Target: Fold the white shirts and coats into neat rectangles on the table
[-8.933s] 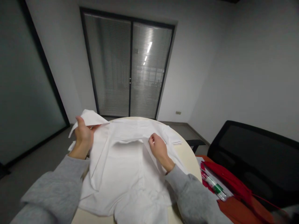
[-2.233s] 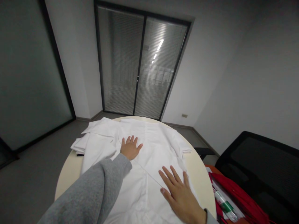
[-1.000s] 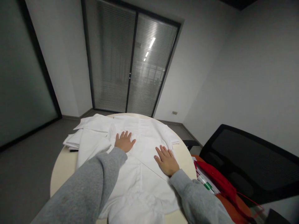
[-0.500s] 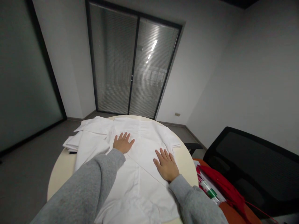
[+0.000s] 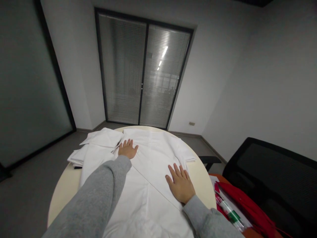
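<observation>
A white garment (image 5: 158, 152) lies spread across a round, cream-coloured surface (image 5: 201, 178) in front of me. My left hand (image 5: 127, 149) rests palm down on its upper part, fingers (image 5: 128, 143) spread wide and holding nothing, just beside folded white cloth (image 5: 99, 148). My right hand (image 5: 182, 185) lies flat, nearer me, fingers likewise wide and free. To the right, red fabric (image 5: 245, 198) and a clear object with a green band (image 5: 232, 213) sit by a black mesh chair (image 5: 274, 175).
</observation>
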The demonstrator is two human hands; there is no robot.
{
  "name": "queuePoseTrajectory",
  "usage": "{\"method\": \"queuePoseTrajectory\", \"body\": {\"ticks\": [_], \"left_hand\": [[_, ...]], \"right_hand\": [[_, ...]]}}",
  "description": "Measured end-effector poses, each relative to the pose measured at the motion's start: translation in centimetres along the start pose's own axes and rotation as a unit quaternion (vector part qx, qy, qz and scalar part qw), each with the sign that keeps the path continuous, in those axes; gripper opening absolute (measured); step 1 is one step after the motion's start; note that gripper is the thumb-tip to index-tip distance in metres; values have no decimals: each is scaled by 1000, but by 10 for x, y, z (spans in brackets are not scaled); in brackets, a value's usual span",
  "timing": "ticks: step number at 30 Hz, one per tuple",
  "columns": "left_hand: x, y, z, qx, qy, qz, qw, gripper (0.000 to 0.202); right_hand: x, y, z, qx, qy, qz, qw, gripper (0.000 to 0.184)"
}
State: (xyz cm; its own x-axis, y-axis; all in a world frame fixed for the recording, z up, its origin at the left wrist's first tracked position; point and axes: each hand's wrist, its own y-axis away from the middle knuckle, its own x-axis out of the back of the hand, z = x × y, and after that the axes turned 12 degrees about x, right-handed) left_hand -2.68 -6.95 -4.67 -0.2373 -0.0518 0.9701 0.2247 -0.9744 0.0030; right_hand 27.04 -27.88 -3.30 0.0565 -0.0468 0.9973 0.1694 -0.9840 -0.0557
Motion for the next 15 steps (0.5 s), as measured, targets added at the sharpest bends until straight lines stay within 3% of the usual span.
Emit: {"method": "queuePoseTrajectory", "body": {"ticks": [4, 7, 10, 13, 15], "left_hand": [[6, -3, 2, 4, 3, 5, 1000, 77], [18, 16, 18, -16, 1, 40, 999, 78], [31, 62, 43, -157, 1, 98, 983, 77], [42, 122, 60, -267, 17, 24, 963, 76], [54, 154, 57, -307, 32, -36, 951, 78]], "right_hand": [[2, 0, -3, 0, 10, 2, 1000, 66], [5, 0, -7, -4, 13, -3, 1000, 65], [6, 0, -8, 0, 27, -6, 1000, 66], [3, 0, -6, 6, 47, 5, 999, 66], [0, -1, -4, 12, 55, 14, 998, 66]]}}
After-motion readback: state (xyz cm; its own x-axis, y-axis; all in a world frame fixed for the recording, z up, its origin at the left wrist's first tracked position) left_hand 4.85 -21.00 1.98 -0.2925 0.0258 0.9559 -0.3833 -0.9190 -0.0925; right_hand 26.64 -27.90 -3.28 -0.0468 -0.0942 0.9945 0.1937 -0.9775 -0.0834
